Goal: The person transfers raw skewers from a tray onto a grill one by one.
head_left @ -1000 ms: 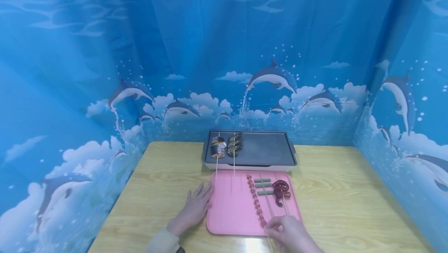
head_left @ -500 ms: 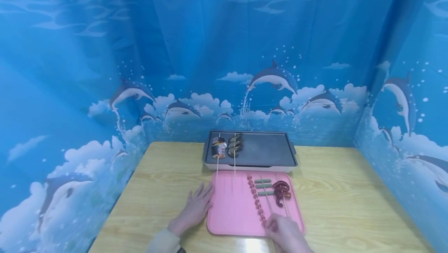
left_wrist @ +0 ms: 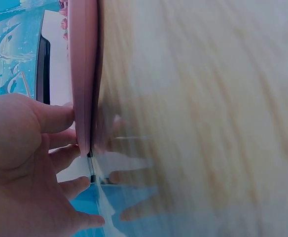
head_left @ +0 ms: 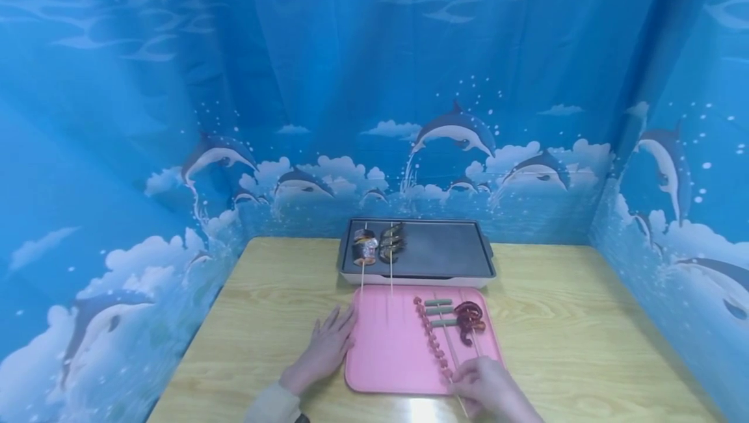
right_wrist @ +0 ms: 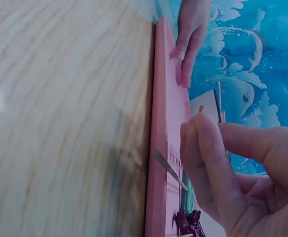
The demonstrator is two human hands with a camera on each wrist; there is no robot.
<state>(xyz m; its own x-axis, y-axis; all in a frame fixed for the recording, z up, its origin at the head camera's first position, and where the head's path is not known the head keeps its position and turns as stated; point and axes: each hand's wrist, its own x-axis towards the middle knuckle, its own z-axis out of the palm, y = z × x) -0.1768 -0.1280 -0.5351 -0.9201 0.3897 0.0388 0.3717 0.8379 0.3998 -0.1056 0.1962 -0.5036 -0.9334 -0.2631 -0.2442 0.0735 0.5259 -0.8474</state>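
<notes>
Low and right of centre in the head view, I see the right hand (head_left: 490, 385) pinch the red skewer (head_left: 433, 344), while the left hand (head_left: 329, 345), fingers spread, touches the pink tray (head_left: 383, 358).

The tray (head_left: 386, 358) is smooth, satiny plastic. The tabletop (head_left: 585, 332) shows wood grain under a glossy, mirroring coat, and the curtain (head_left: 374, 52) is creased cloth. The grill plate (head_left: 447, 247) is matt. The sticks (head_left: 391, 280) seem wooden, but from here I can't be sure.
</notes>
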